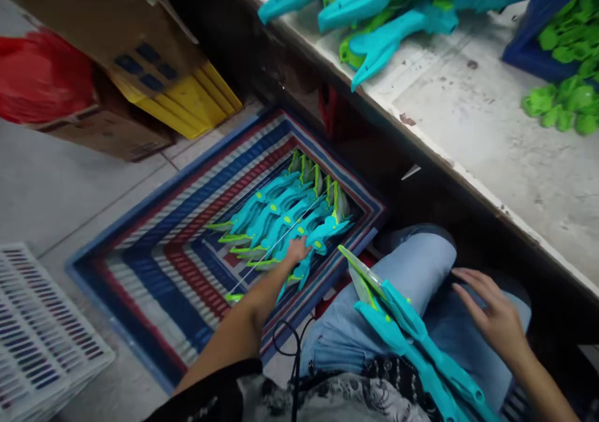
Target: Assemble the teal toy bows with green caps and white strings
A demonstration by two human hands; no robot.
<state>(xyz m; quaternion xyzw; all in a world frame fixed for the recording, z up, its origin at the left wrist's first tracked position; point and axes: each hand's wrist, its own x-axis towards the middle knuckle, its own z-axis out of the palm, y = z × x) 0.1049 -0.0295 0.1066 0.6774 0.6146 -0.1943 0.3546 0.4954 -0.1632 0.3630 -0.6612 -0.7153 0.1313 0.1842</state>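
- Down on the floor beside the bench (491,135), the left hand (296,250) reaches into a striped crate (154,266), fingers resting on a row of teal toys (281,216); whether its grip has closed on one cannot be told.
- On the person's lap, two more teal toys (412,341) lie across the jeans.
- Right hand (491,313) is open and empty, resting on the right knee just beside them.

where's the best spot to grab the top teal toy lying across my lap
Probably the thick teal body at mid-length, taken from above with the right hand, which is open beside it. The green tip looks thin and sticks out over the knee, so it is a poorer hold.
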